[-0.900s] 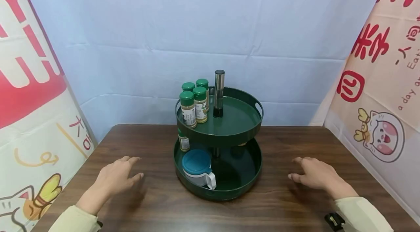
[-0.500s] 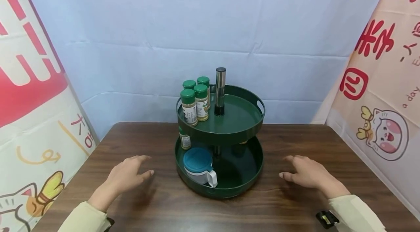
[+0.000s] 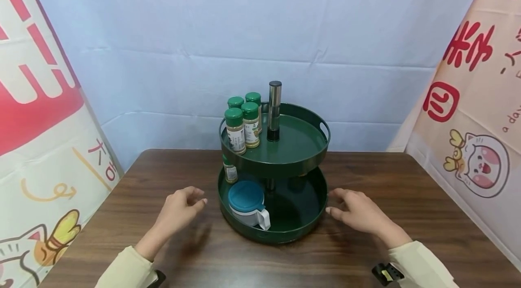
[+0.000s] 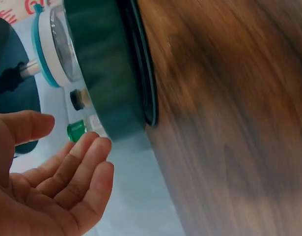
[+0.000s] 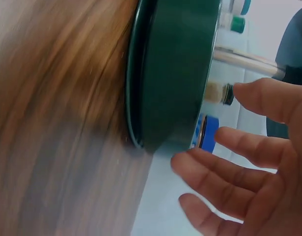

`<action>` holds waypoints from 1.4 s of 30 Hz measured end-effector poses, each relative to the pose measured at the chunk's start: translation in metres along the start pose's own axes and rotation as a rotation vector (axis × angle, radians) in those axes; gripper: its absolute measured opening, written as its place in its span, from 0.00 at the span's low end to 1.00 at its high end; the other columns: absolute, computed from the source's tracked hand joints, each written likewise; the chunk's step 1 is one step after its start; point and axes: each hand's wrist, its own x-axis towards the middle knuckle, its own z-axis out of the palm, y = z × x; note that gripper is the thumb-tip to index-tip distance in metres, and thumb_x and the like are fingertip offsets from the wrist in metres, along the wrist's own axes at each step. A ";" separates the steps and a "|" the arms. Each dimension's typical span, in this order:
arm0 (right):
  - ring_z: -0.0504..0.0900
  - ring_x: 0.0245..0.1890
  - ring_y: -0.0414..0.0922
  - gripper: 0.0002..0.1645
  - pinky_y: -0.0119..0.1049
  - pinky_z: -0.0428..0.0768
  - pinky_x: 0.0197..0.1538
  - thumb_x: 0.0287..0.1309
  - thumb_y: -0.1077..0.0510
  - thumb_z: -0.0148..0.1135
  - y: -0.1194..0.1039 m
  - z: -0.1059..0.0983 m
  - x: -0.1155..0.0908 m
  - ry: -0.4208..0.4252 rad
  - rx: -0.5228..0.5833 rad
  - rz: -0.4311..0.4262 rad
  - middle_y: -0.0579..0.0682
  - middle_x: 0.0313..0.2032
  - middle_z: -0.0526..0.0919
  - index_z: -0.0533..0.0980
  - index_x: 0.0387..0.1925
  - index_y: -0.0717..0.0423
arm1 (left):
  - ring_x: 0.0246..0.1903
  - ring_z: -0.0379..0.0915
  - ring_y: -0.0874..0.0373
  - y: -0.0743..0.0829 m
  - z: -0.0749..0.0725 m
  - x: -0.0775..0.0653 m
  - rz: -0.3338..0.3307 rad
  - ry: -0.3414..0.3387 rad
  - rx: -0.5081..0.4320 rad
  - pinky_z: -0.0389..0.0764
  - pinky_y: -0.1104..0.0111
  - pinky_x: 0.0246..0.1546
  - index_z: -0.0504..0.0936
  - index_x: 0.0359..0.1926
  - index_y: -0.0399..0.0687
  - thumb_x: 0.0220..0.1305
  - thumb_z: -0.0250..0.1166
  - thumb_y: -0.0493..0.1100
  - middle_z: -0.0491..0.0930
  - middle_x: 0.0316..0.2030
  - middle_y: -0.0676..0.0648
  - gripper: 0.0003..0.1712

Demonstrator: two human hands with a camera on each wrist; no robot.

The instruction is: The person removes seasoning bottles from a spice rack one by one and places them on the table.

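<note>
A dark green two-tier turntable rack (image 3: 281,236) stands on the table. On its upper tray (image 3: 293,154) several green-capped spice bottles (image 3: 235,132) are grouped at the left. A blue-lidded jar (image 3: 246,196) with a white handle sits in the lower tray, a green-capped bottle (image 3: 230,172) behind it. My left hand (image 3: 179,209) hovers left of the rack, fingers loosely bent and holding nothing. My right hand (image 3: 362,212) is at the lower tray's right rim, fingers spread and holding nothing. The right wrist view shows a small dark-capped bottle (image 5: 217,92) and a blue-capped container (image 5: 208,133) beyond that rim.
The wooden table (image 3: 171,166) extends around the rack on all sides. A pale cloth (image 3: 183,16) hangs behind it, and printed cloths (image 3: 480,98) flank both sides. A metal post (image 3: 274,107) rises through the upper tray's middle.
Both hands have moved inward toward the rack, the right one reaching the lower rim. The head view has shifted slightly; the rack and its contents stay in place.
</note>
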 end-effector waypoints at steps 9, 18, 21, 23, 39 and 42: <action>0.75 0.25 0.39 0.19 0.39 0.76 0.29 0.57 0.52 0.59 -0.020 0.012 0.006 0.019 0.140 -0.029 0.44 0.28 0.77 0.73 0.47 0.59 | 0.22 0.74 0.59 0.012 0.012 0.005 -0.062 -0.076 -0.104 0.76 0.61 0.27 0.73 0.51 0.38 0.56 0.63 0.44 0.81 0.23 0.48 0.23; 0.73 0.21 0.37 0.18 0.35 0.75 0.25 0.58 0.52 0.58 -0.034 0.023 0.008 -0.013 0.187 -0.080 0.42 0.26 0.76 0.73 0.47 0.58 | 0.22 0.72 0.61 0.016 0.018 0.014 -0.083 -0.106 -0.088 0.74 0.61 0.31 0.68 0.58 0.36 0.56 0.61 0.45 0.80 0.20 0.47 0.30; 0.72 0.21 0.38 0.19 0.35 0.75 0.24 0.58 0.51 0.58 -0.037 0.027 0.009 -0.026 0.206 -0.098 0.42 0.26 0.76 0.73 0.47 0.58 | 0.22 0.72 0.61 0.017 0.019 0.017 -0.086 -0.111 -0.087 0.74 0.61 0.29 0.67 0.57 0.34 0.57 0.61 0.44 0.80 0.20 0.48 0.29; 0.72 0.20 0.38 0.20 0.35 0.75 0.24 0.58 0.50 0.58 -0.040 0.029 0.010 -0.035 0.219 -0.115 0.43 0.25 0.76 0.73 0.47 0.59 | 0.22 0.73 0.61 0.019 0.020 0.017 -0.086 -0.113 -0.086 0.73 0.62 0.29 0.67 0.57 0.33 0.57 0.61 0.44 0.80 0.20 0.48 0.29; 0.72 0.17 0.38 0.18 0.35 0.76 0.25 0.57 0.53 0.59 -0.061 0.040 0.019 -0.063 0.252 -0.167 0.41 0.24 0.76 0.74 0.47 0.59 | 0.19 0.75 0.58 0.019 0.031 0.030 -0.101 -0.126 -0.086 0.78 0.58 0.33 0.65 0.58 0.29 0.56 0.62 0.40 0.79 0.17 0.47 0.32; 0.71 0.17 0.38 0.19 0.35 0.76 0.25 0.57 0.53 0.59 -0.064 0.042 0.020 -0.069 0.260 -0.171 0.40 0.23 0.76 0.74 0.47 0.59 | 0.17 0.75 0.59 0.019 0.034 0.029 -0.117 -0.140 -0.113 0.80 0.61 0.27 0.62 0.59 0.26 0.56 0.62 0.38 0.78 0.17 0.48 0.33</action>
